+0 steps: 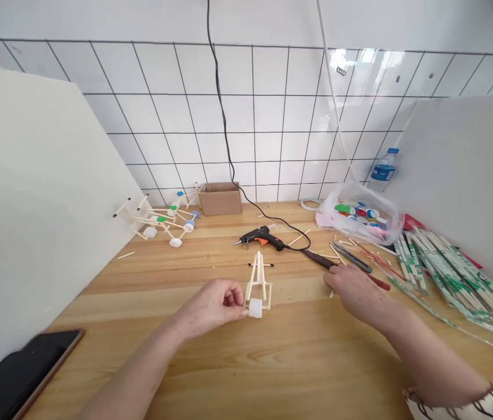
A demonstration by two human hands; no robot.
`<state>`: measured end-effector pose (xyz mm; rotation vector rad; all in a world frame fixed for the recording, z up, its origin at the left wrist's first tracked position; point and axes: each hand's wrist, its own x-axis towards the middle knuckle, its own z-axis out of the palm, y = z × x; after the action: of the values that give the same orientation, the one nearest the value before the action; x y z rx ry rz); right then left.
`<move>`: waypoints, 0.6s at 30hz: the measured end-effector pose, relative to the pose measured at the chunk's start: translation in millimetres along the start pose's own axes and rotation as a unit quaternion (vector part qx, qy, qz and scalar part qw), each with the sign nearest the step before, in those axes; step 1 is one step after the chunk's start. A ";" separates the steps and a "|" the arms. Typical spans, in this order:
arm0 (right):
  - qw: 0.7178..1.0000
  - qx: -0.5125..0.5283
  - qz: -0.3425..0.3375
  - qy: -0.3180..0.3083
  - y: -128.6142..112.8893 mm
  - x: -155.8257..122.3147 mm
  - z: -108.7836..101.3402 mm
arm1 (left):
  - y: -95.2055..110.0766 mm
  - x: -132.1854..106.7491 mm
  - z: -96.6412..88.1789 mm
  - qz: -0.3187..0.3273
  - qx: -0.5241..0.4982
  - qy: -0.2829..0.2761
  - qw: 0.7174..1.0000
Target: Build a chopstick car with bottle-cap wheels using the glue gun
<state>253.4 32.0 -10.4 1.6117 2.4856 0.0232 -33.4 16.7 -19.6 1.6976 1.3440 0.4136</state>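
A small frame of pale wooden sticks point(260, 280) stands on the table in front of me, with a white bottle cap point(255, 308) at its near end. My left hand point(217, 303) pinches this frame's near left corner, thumb and fingertips beside the cap. Off to the right, my right hand point(355, 289) reaches down with curled fingers over a long tool point(318, 258) with a dark end and a red handle. A thin stick end pokes out under those fingers; what they grip is hidden. A black hot glue gun point(259, 235) lies behind the frame.
Stick models with cap wheels point(163, 220) stand at the back left, near a cardboard box point(220, 199). At right are a utility knife point(352, 258), a bag of bottle caps point(360, 216), wrapped chopsticks point(456, 265) and a water bottle point(384, 170). A phone point(23, 367) lies front left.
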 end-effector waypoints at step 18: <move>0.950 0.276 -0.146 0.006 -63.2 -19.7 0.2 | 30.8 -25.0 28.3 0.022 0.032 -0.134 0.990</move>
<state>204.1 -11.9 -14.7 1.3726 2.8769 -0.7666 -3.5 -18.2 -3.5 1.7676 1.1362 0.1612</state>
